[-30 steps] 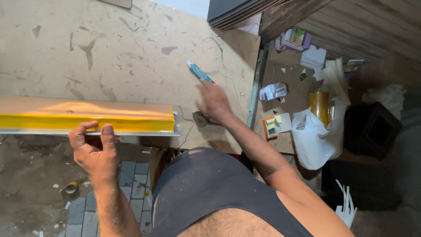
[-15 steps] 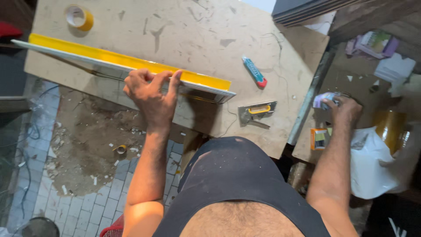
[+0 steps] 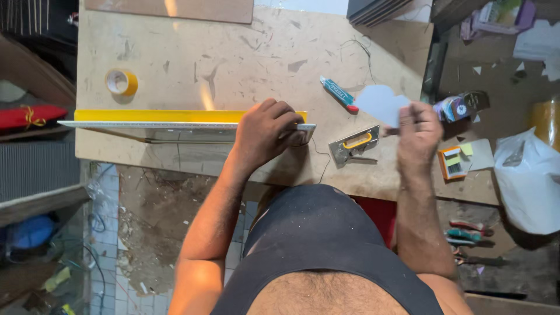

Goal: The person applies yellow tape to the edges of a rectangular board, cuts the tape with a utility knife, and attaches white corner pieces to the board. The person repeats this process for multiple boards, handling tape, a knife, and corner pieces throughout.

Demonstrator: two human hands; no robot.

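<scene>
A long straightedge (image 3: 175,123), yellow along its far face with a pale, finely marked metal edge toward the person, lies across the worn fibreboard counter (image 3: 245,52) parallel to its near edge. Its left end overhangs the counter's left edge; its right end sits under the left hand (image 3: 265,133), whose fingers are curled and pressed down on it.

The right hand (image 3: 417,131), raised over the counter's right edge, pinches a small, flat, pale blue-grey card piece (image 3: 379,104) with a scalloped outline between thumb and fingers.

Between the hands, near the near edge, rests a metal staple gun (image 3: 354,144) with a yellow handle. Just beyond it lies a teal utility knife (image 3: 339,94) with a red tip. A roll of yellow tape (image 3: 121,81) stands by the left edge, behind the straightedge. The counter's surface is scuffed, scored and patched with torn spots.
</scene>
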